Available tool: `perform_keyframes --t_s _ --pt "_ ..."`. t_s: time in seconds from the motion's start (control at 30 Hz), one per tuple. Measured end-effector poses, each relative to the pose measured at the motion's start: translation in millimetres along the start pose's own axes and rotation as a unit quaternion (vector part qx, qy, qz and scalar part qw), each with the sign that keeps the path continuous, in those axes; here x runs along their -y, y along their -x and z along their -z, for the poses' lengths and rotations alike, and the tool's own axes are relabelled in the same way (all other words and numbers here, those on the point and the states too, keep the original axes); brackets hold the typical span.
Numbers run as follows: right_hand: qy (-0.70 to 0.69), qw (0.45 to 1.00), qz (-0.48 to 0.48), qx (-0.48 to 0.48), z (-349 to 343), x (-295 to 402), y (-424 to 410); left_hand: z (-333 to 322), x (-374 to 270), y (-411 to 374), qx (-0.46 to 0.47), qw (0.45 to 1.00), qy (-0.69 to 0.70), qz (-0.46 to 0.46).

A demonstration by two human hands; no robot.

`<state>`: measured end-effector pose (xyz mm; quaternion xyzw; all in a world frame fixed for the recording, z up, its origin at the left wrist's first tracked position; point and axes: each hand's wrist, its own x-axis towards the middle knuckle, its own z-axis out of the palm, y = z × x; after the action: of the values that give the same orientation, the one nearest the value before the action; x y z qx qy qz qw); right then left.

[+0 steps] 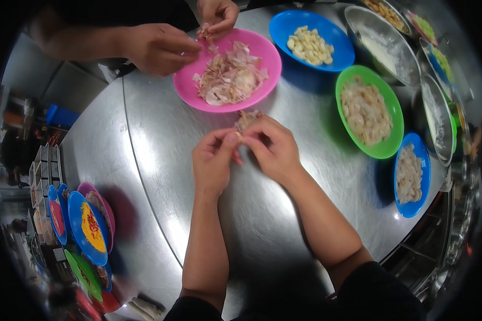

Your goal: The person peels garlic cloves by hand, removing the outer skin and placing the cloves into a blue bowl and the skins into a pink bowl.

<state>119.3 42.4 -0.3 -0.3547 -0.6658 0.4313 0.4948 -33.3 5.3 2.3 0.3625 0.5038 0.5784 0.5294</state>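
Both my hands meet over the steel table [257, 216], just below a pink plate. My left hand [215, 158] pinches a garlic clove [239, 136] between thumb and finger. The thumb and fingers of my right hand [275, 148] close on the same small clove from the other side. Papery garlic skins [249, 118] show just beyond my right fingers. The pink plate [184, 94] bears a heap of garlic skins [233, 76]. Past it, on a blue plate [279, 28], lie peeled garlic cloves [311, 46].
A co-worker's hands [160, 48] work over the pink plate's upper left. At right stand a green plate [341, 104] and a blue plate [427, 160], both with raw shrimp, beside steel bowls [411, 64]. More plates of food, one blue [76, 228], stand at left.
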Motion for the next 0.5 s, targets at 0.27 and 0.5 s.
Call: perform_keyframes --t_s 0.27,0.5 --pt "0.071 0.994 0.069 0.038 3.5 0.7 -2.3 1.2 -2.2 1.8 0.012 0.999 -0.039 0.019" --pt "-0.058 0.994 -0.096 -0.004 -1.4 2.3 1.2 0.0 -6.9 3.0 -0.004 0.997 -0.029 0.068"
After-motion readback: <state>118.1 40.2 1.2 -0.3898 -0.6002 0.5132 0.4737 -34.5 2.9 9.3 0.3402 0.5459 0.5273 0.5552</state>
